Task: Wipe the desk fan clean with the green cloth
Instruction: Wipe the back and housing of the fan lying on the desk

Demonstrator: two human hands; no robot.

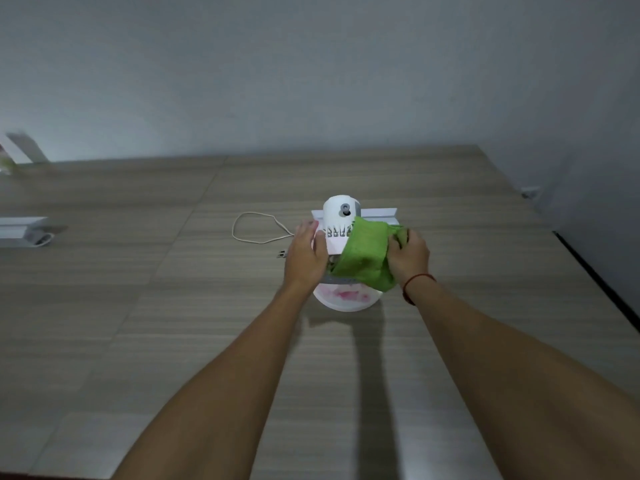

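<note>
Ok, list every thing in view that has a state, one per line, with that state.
Desk fan: lying on the wooden surface, held steady.
Green cloth: draped over the fan, bunched in the right hand.
Left hand: flat against the fan's left side.
Right hand: closed on the cloth.
Power cord: loose, plug lying unplugged on the surface.

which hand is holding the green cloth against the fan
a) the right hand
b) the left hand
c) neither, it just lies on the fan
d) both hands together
a: the right hand is bunched around the green cloth, which drapes over the white desk fan, while the left hand rests bare on the fan's other side, clear of the cloth.
</note>
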